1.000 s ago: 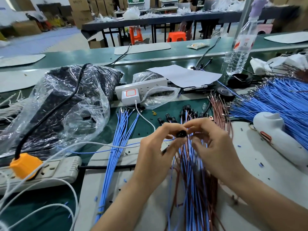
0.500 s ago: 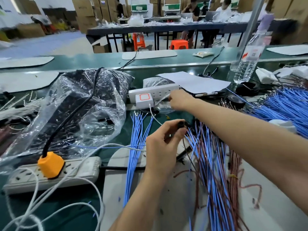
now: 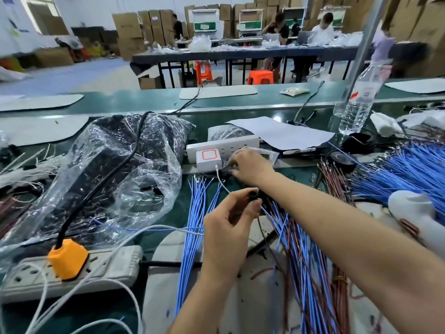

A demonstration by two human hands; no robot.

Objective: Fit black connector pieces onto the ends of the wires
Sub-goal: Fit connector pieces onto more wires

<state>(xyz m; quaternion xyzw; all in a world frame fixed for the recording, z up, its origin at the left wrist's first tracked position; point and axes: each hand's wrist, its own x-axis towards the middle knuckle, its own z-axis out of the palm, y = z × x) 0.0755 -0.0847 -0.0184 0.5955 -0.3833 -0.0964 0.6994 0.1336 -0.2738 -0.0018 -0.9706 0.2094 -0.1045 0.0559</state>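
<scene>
Head view: the left hand (image 3: 228, 227) is raised over the pale rounded mat (image 3: 159, 285), thumb and forefinger pinching a small black cylindrical connector piece (image 3: 252, 196). The right hand (image 3: 250, 168) reaches forward past it, palm down. Its fingers are curled at a small clear plastic bag (image 3: 273, 156) beside the long white power strip (image 3: 224, 145); whether they hold anything cannot be told. Loose blue and brown wires (image 3: 308, 261) fan out under the right forearm.

The green workbench (image 3: 144, 102) also carries a large crumpled plastic bag (image 3: 120, 165), an orange plug (image 3: 67, 259) and a clear water bottle (image 3: 358, 100). Behind stand stacked cardboard boxes (image 3: 134, 27) and orange plastic stools (image 3: 260, 77).
</scene>
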